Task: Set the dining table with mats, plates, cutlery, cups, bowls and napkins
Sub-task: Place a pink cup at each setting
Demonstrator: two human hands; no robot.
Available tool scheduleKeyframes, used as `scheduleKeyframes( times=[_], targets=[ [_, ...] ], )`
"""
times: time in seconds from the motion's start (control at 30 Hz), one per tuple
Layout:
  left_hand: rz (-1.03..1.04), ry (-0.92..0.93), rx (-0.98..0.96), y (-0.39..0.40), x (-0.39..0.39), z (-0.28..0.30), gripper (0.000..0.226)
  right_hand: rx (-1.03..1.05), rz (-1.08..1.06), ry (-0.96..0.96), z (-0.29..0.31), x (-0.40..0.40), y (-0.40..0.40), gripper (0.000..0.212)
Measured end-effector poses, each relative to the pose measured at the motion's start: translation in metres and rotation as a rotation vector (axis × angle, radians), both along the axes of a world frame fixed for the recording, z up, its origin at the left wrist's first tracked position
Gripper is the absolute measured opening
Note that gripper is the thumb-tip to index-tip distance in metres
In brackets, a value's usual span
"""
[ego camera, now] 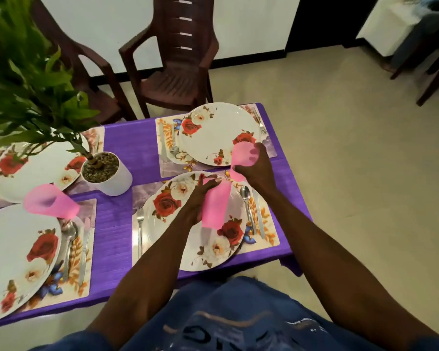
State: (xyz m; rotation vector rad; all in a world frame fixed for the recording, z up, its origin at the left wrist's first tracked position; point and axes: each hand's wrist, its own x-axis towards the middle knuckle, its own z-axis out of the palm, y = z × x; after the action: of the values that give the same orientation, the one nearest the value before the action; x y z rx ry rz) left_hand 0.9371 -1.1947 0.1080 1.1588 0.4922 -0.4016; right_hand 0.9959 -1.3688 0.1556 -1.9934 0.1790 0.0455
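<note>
My left hand grips a pink plastic cup above the near floral plate. My right hand holds a second pink cup at the gap between the near mat and the far mat, by the far plate. A third pink cup stands on the left near mat. Each near mat carries a plate with a fork, spoon and knife. The far plate has a fork on its right.
A purple cloth covers the table. A white pot with a green plant stands mid-table and its leaves hide part of the far left plate. Two brown plastic chairs stand beyond the far edge. Tiled floor lies to the right.
</note>
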Motion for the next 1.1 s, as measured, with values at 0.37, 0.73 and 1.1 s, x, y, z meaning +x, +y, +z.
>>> scheduleKeyframes(
  times=[0.37,0.73,1.1],
  targets=[
    [0.133,0.004,0.027,-0.006,-0.003,0.0,0.041,-0.01,0.117,0.042,-0.039,0.02,-0.004,0.09],
    [0.136,0.018,0.019,-0.018,-0.005,-0.002,0.019,-0.033,0.189,0.045,-0.047,0.02,-0.009,0.094],
    [0.03,0.113,-0.04,-0.025,-0.007,-0.012,0.059,-0.059,0.198,0.078,-0.054,0.0,-0.027,0.125]
  ],
)
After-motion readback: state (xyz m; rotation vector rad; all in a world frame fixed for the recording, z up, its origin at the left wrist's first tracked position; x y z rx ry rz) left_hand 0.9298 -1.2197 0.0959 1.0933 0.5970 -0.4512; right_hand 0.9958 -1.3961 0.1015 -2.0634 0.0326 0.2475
